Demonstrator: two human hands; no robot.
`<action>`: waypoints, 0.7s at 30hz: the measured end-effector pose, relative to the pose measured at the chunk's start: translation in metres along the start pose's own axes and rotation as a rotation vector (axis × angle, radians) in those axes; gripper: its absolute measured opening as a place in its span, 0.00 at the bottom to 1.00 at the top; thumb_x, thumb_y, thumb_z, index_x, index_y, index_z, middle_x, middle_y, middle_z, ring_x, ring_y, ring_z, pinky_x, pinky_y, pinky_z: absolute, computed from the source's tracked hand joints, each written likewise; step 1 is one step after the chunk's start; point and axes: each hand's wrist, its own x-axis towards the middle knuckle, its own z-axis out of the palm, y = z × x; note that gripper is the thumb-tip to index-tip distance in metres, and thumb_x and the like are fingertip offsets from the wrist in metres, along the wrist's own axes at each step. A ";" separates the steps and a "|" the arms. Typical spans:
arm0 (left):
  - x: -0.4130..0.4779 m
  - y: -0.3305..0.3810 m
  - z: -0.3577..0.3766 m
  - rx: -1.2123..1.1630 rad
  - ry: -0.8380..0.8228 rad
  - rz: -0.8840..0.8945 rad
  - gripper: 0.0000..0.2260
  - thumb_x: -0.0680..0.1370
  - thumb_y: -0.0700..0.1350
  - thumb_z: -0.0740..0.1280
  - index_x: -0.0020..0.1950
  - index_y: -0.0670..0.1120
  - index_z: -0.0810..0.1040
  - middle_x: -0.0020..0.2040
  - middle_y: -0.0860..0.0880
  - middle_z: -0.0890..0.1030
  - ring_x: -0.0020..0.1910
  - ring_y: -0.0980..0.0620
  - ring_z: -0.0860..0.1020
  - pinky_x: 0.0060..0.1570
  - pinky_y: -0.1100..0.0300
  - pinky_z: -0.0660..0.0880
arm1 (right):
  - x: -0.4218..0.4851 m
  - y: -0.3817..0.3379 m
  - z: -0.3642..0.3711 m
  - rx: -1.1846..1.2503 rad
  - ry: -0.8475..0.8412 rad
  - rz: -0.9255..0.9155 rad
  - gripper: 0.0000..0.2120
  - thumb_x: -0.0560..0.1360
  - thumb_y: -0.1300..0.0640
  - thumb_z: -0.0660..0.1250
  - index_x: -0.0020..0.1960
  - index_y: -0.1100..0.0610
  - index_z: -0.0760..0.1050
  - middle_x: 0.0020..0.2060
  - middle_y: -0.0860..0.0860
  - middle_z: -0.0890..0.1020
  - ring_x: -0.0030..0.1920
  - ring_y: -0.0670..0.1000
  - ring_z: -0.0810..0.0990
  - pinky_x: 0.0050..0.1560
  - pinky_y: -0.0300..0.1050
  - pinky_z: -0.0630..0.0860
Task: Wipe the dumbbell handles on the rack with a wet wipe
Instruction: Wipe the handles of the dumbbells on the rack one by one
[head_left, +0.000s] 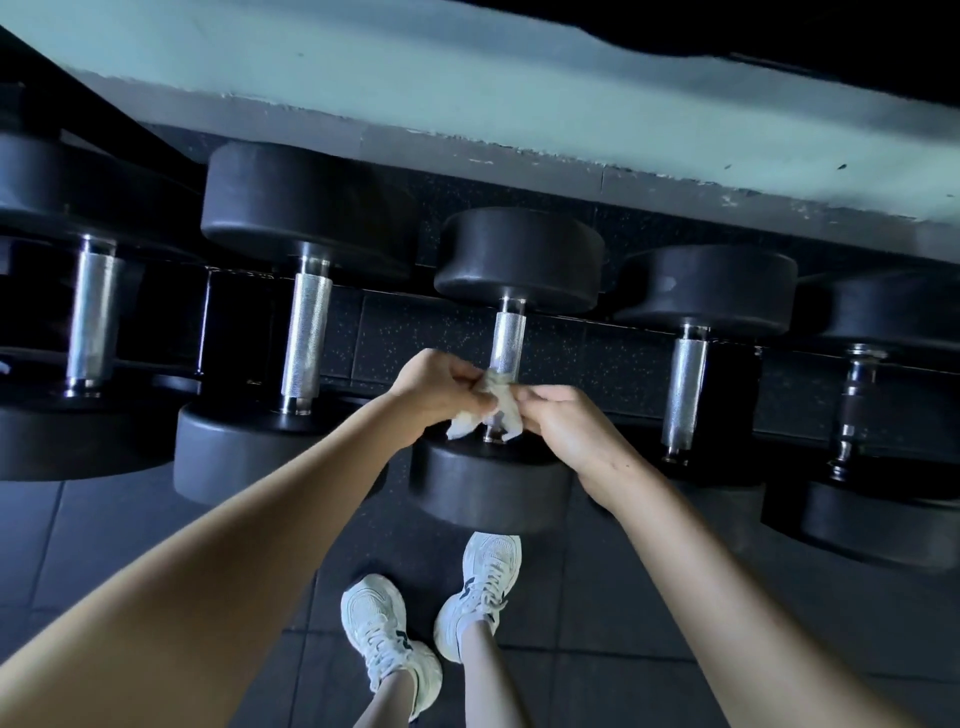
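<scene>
A row of black dumbbells with knurled silver handles lies across a low rack (597, 343). The middle dumbbell (519, 254) has its handle (508, 338) partly wrapped near the front end by a crumpled white wet wipe (493, 408). My left hand (431, 389) pinches the wipe from the left. My right hand (563, 421) pinches its other end from the right. Both hands sit just above the dumbbell's near head (488, 486). The wipe hides the lower part of the handle.
Larger dumbbells (306, 332) lie to the left and smaller ones (688, 384) to the right, close together. A pale green wall (467, 78) runs behind the rack. My feet in white sneakers (480, 587) stand on dark rubber floor tiles just in front.
</scene>
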 end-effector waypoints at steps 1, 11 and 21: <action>-0.010 0.004 -0.003 -0.091 0.018 0.013 0.18 0.70 0.37 0.73 0.60 0.41 0.78 0.50 0.49 0.80 0.40 0.58 0.77 0.37 0.74 0.74 | -0.005 -0.005 0.000 0.057 0.023 -0.010 0.18 0.70 0.44 0.61 0.45 0.56 0.81 0.50 0.57 0.83 0.56 0.59 0.79 0.63 0.60 0.70; -0.093 -0.008 -0.051 -0.718 -0.128 0.060 0.29 0.71 0.20 0.51 0.35 0.48 0.85 0.41 0.46 0.82 0.51 0.47 0.74 0.56 0.56 0.67 | -0.050 -0.061 0.060 0.151 0.040 -0.164 0.09 0.77 0.51 0.65 0.43 0.56 0.78 0.33 0.54 0.77 0.36 0.48 0.73 0.37 0.46 0.69; -0.104 -0.060 -0.150 -0.453 0.036 0.032 0.19 0.75 0.27 0.57 0.50 0.49 0.79 0.46 0.53 0.84 0.50 0.55 0.81 0.56 0.60 0.74 | -0.046 -0.095 0.142 0.237 0.192 -0.215 0.06 0.75 0.63 0.67 0.42 0.56 0.80 0.32 0.47 0.80 0.34 0.41 0.72 0.34 0.31 0.69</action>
